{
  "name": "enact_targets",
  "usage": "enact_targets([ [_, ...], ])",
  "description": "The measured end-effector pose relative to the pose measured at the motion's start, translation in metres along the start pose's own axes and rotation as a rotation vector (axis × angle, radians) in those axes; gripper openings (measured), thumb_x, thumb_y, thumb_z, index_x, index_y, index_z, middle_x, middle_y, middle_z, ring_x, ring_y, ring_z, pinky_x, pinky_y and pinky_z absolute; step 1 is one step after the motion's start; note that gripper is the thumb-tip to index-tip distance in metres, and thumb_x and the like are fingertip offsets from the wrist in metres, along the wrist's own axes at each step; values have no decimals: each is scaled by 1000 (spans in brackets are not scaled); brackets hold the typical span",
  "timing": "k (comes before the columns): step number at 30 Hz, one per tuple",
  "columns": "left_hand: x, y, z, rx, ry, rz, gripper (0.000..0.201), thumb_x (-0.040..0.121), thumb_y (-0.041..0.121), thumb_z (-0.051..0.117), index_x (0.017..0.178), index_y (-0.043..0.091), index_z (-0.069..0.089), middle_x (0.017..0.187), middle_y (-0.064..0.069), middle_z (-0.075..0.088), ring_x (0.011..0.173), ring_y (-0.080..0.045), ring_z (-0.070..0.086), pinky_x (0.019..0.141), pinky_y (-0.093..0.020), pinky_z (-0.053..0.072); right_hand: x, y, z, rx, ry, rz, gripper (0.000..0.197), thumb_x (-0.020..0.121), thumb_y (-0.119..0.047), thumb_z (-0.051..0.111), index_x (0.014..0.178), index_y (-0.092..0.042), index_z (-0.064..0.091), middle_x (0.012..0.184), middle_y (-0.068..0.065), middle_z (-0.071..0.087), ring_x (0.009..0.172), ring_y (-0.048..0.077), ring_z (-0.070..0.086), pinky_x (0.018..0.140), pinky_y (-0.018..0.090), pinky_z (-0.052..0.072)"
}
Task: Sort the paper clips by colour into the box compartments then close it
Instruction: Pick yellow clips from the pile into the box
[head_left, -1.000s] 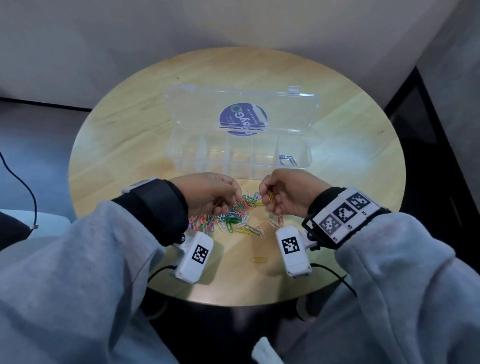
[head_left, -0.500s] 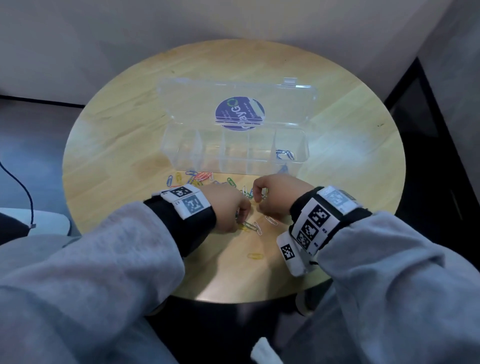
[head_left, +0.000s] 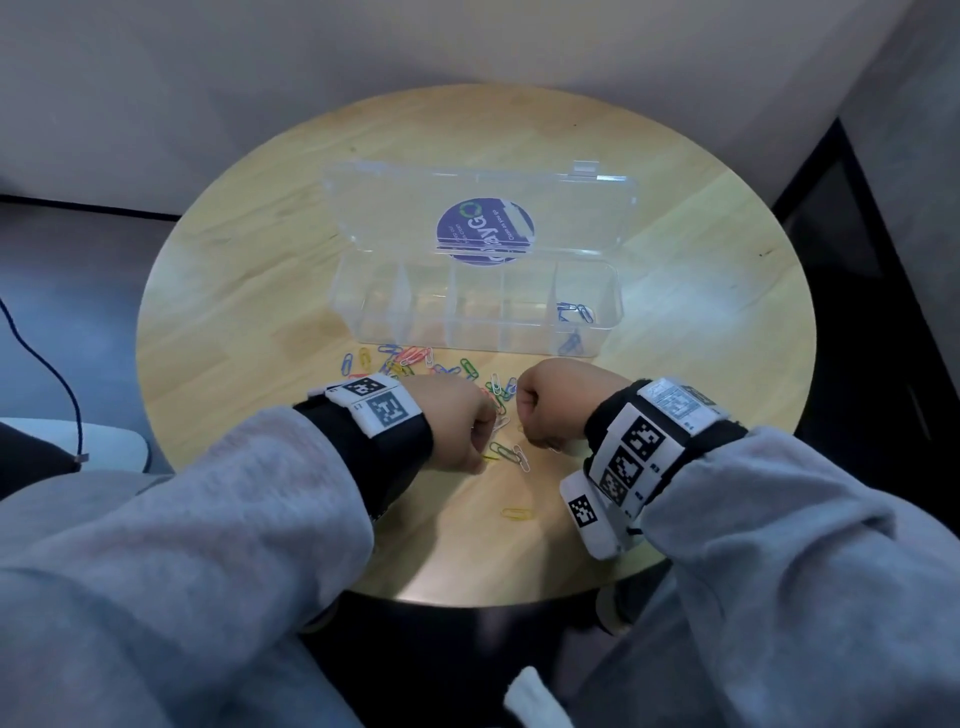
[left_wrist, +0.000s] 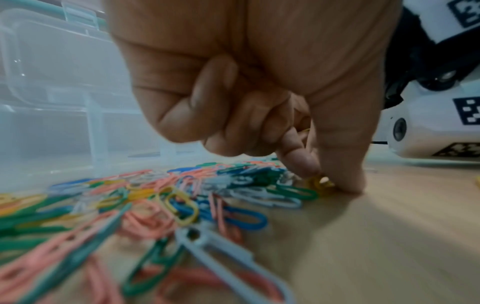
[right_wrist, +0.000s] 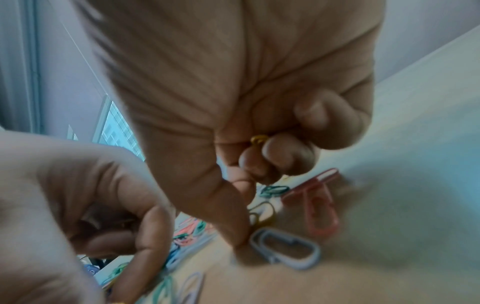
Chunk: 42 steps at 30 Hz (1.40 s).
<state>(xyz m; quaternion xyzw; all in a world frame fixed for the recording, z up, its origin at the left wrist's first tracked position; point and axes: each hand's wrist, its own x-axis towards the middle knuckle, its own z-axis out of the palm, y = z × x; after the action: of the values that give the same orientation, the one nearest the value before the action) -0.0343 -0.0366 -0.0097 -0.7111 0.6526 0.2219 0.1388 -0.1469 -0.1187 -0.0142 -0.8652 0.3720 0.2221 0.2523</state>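
We sit at a round wooden table (head_left: 249, 291). On it, beyond our hands, stands the clear plastic box (head_left: 478, 306) with its lid (head_left: 395, 208) swung open and leaning back. A few blue clips (head_left: 574, 310) lie in its rightmost compartment; the other compartments look bare from the head view.

Just in front of the box lies the loose heap of paper clips (left_wrist: 161, 197), pink, green, blue, yellow and white, spread between and under our hands.

Our left hand (head_left: 449, 426) is down at the near edge of the heap, its index finger and thumb pinched together on a yellow clip (left_wrist: 320, 184) against the table. Our right hand (head_left: 563, 402) is just beside it, fingers curled around a yellow clip (right_wrist: 258, 139) tucked in the palm, thumb tip touching the table beside a white clip (right_wrist: 285, 248). One more yellow clip (head_left: 517, 513) lies apart, nearer to us.
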Motion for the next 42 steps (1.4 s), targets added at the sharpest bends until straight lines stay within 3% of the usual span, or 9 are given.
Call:
enact_targets([
  [5,2,-5,1,-162,-51,-3,9,76,26,65,71,25,57,63,9,54,61,-10,51,50,-19,35,-3,9,1,146,-8,25,19,72,-8,58,58,-19,51,69,1,64,69,18,58,61,27,47],
  [12,-3,-25,-25,-860,-36,8,24,77,6,72,63,14,54,58,1,54,47,-6,44,49,-14,37,-12,42,-21,655,102,33,21,81,0,56,65,-12,50,70,10,63,60,20,59,71,34,55],
  [16,-4,-32,-32,-1264,24,-8,29,82,-11,59,65,10,47,53,-6,54,40,-9,44,40,-15,35,-16,48,-21,869,123,12,24,85,7,49,71,-11,46,70,10,58,57,18,56,57,26,51],
  [23,-5,-32,-34,-1495,-71,-132,29,90,-6,39,82,12,60,53,0,54,39,-4,51,39,-12,41,-13,39,-15,729,93,64,28,85,3,34,76,-16,52,63,2,49,50,14,42,46,21,34],
  [28,-4,-24,-31,-1365,-95,-233,22,91,7,42,73,13,52,64,-3,46,40,-7,45,42,-15,35,-9,39,-13,322,192,22,25,88,-13,45,100,-30,58,71,-12,43,64,8,46,58,19,36],
  [31,-4,-14,-27,-903,-129,-132,30,86,20,61,62,19,44,57,2,44,44,-9,39,47,-21,31,-7,40,-9,239,150,77,34,85,-12,46,104,-40,51,74,-11,45,72,14,53,67,26,45],
  [34,-5,-2,-20,-467,-161,-55,37,75,34,71,57,20,41,53,8,42,51,-12,38,57,-25,32,-8,41,-9,208,162,102,29,82,-10,49,99,-33,53,71,-7,47,67,14,51,58,26,42],
  [39,-5,20,-10,-196,-166,80,18,69,40,75,77,28,64,68,10,51,64,-7,49,60,-23,36,-11,45,-8,117,187,99,12,80,-12,57,86,-22,59,69,-9,47,61,8,45,51,22,34],
  [42,-5,29,-7,-78,-183,153,28,69,42,75,93,28,68,79,9,53,75,-12,52,62,-22,36,-9,47,-4,117,182,65,12,80,-19,65,84,-25,55,69,-8,48,65,14,49,55,23,38],
])
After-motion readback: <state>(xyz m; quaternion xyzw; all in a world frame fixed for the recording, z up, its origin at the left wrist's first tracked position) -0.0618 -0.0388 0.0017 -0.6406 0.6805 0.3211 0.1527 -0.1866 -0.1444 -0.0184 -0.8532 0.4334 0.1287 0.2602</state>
